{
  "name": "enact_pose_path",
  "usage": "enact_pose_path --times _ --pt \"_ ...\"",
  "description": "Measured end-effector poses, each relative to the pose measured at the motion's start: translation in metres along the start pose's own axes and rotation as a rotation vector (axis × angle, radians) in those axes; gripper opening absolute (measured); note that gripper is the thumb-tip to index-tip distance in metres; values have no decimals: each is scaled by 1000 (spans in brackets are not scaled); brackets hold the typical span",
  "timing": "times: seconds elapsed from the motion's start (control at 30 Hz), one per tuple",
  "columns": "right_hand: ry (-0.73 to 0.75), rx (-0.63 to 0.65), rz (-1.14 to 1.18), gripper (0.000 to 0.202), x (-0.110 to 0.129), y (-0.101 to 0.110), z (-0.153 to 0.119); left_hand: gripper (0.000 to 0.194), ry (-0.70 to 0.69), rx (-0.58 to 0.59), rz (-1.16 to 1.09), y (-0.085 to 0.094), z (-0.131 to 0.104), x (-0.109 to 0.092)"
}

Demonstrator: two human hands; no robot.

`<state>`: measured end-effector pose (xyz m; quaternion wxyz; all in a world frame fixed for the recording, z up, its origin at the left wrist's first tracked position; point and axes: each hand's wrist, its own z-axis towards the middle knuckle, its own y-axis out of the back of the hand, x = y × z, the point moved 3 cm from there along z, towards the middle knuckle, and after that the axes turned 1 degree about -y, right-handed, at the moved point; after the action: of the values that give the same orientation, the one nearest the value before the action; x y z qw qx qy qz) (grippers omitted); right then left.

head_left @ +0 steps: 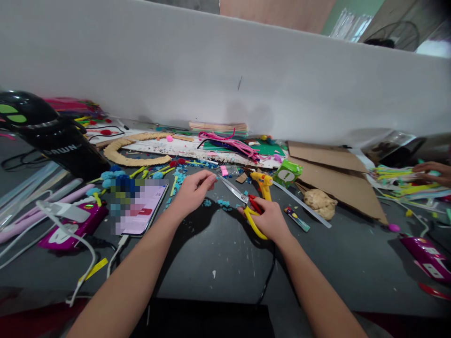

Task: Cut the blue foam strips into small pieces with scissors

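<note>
My right hand [268, 218] grips a pair of scissors [232, 190] with red and yellow handles, and the blades point up and to the left. Just left of the blade tips, my left hand [198, 188] is closed in a pinch. Whatever sits between those fingertips is too small to make out. Small blue scraps [224, 203] lie on the grey table under and between my hands. Behind my right hand rests a yellow glue gun [263, 182], its cord running down towards the table's front edge.
A phone [150, 209], a purple power strip [73, 227] and a black bottle [52, 136] occupy the left. Cardboard sheets [338, 183], a green packet [287, 172] and a beige lump [320, 204] are on the right. Another person's hand [435, 172] touches pipe cleaners at far right.
</note>
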<state>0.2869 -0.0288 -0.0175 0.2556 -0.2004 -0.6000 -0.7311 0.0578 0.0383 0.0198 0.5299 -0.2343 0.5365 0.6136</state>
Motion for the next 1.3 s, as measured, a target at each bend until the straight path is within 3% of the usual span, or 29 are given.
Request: enact_pose_path --times 0.33,0.53,1.3 --pt "11 10 -19 40 0 -1 1 30 9 22 2 -1 1 0" --pt "-33 -31 89 41 -3 2 1 35 -12 11 27 -1 0 0" --pt "-5 32 40 41 -2 -1 1 33 -45 5 56 -2 -1 -1"
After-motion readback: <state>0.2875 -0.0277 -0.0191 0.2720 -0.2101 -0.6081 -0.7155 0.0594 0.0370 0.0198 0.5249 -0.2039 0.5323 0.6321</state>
